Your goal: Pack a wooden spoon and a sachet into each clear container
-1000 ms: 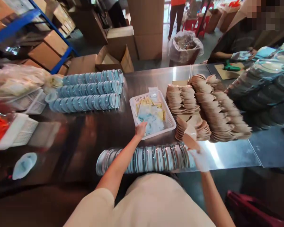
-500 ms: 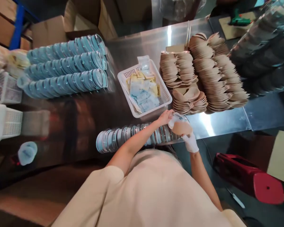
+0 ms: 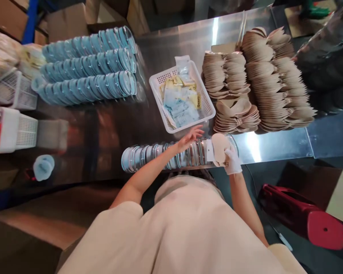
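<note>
My right hand [image 3: 233,161], in a white glove, grips a beige bra cup [image 3: 220,146] at the right end of a row of round clear cases [image 3: 144,156]. A clear rim shows behind the cup, and a small white card [image 3: 209,150] stands at its left. Whether the cup lies inside a case I cannot tell. My bare left hand [image 3: 191,137] hovers above the row with its fingers spread, holding nothing. Just beyond it is a white basket [image 3: 208,108] with blue-printed and yellow packets [image 3: 183,108] in it.
Stacks of beige bra cups [image 3: 270,91] stand at the right of the metal table. Three rows of pale blue cases [image 3: 88,66] lie at the far left. A lone round case [image 3: 44,167] sits near the left front edge. A red machine [image 3: 300,217] is at the lower right.
My left hand has let go of the clear plastic piece and drawn back to the left, fingers opening. My right hand has turned the beige cup upright against the row's end.
</note>
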Motion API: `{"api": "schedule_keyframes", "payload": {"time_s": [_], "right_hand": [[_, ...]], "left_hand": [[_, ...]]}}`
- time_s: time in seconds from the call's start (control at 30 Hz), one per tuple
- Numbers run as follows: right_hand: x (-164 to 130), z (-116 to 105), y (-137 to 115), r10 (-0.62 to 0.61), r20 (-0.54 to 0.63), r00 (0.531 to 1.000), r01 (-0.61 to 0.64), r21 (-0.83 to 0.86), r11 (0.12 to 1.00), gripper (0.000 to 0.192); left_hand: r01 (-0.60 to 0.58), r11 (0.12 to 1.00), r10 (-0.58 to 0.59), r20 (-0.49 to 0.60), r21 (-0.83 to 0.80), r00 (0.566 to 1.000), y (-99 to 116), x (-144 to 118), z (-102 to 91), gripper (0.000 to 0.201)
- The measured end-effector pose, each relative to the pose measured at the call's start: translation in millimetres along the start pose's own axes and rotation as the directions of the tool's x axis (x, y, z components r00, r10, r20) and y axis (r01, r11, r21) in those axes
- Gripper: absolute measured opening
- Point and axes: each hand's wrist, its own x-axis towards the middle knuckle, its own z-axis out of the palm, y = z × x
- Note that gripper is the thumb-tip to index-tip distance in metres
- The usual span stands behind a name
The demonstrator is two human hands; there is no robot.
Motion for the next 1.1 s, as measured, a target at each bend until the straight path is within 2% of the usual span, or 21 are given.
{"api": "schedule_keyframes", "payload": {"time_s": [0.03, 0.1, 0.17, 0.2, 0.23, 0.3, 0.37, 0.4, 0.47, 0.57, 0.7, 0.77, 0.87, 1.0, 1.1], "right_hand": [[-11, 5, 5, 0.015, -0.025, 1.0, -0.015, -0.03, 0.999, 0.078], [-31, 21, 19, -0.025, -0.083, 0.996, 0.014, -0.132, 0.991, 0.085], [-48, 45, 35, -0.19, -0.157, 0.969, 0.134, -0.312, 0.941, 0.082], [-54, 60, 44, -0.294, -0.182, 0.938, 0.194, -0.429, 0.882, 0.077], [-59, 76, 54, -0.391, -0.178, 0.903, 0.237, -0.553, 0.799, 0.071], [-63, 109, 72, -0.506, -0.07, 0.86, 0.275, -0.772, 0.573, 0.061], [-59, 142, 88, -0.491, 0.102, 0.865, 0.297, -0.893, 0.338, 0.057], [-56, 157, 94, -0.452, 0.169, 0.876, 0.304, -0.92, 0.247, 0.058], [-48, 181, 102, -0.38, 0.235, 0.895, 0.307, -0.942, 0.139, 0.062], [-45, 191, 105, -0.398, 0.215, 0.892, 0.288, -0.948, 0.134, 0.07], [-69, 161, 103, -0.569, 0.04, 0.822, 0.229, -0.936, 0.266, 0.076], [-82, 146, 104, -0.606, -0.017, 0.795, 0.206, -0.933, 0.296, 0.074], [-78, 146, 108, -0.583, 0.02, 0.812, 0.205, -0.945, 0.253, 0.067], [-32, 172, 118, -0.482, 0.114, 0.869, 0.208, -0.967, 0.146, 0.053], [-9, 169, 127, -0.542, 0.096, 0.835, 0.172, -0.981, 0.092, 0.049]], "left_hand": [[0.0, 0.985, -0.003, 0.019, 0.174, 1.0, -4, -22, -15.6, 0.091], [0.001, 0.866, -0.074, 0.126, 0.499, 0.989, -12, -61, -41.7, 0.102], [-0.009, 0.731, -0.176, 0.201, 0.683, 0.963, -21, -87, -55.7, 0.11], [-0.011, 0.688, -0.21, 0.213, 0.725, 0.954, -25, -94, -57.9, 0.112], [-0.008, 0.665, -0.226, 0.211, 0.747, 0.951, -29, -98, -57.7, 0.113], [0.003, 0.662, -0.22, 0.19, 0.749, 0.957, -34, -99, -53.8, 0.114], [0.019, 0.699, -0.202, 0.171, 0.715, 0.964, -38, -96, -50.4, 0.118], [0.025, 0.723, -0.193, 0.167, 0.69, 0.967, -39, -95, -49.8, 0.121], [0.028, 0.76, -0.179, 0.168, 0.649, 0.969, -42, -93, -50.7, 0.124], [0.028, 0.786, -0.16, 0.16, 0.618, 0.974, -43, -93, -52.8, 0.123], [0.078, 0.782, -0.199, 0.129, 0.619, 0.971, -38, -93, -51.4, 0.13], [0.067, 0.769, -0.209, 0.152, 0.636, 0.966, -35, -92, -50.3, 0.126], [0.024, 0.765, -0.196, 0.198, 0.643, 0.96, -33, -91, -49.9, 0.115], [0.008, 0.766, -0.18, 0.202, 0.643, 0.963, -35, -90, -52.7, 0.117], [0.035, 0.759, -0.203, 0.186, 0.65, 0.961, -36, -90, -56.8, 0.121]]}}
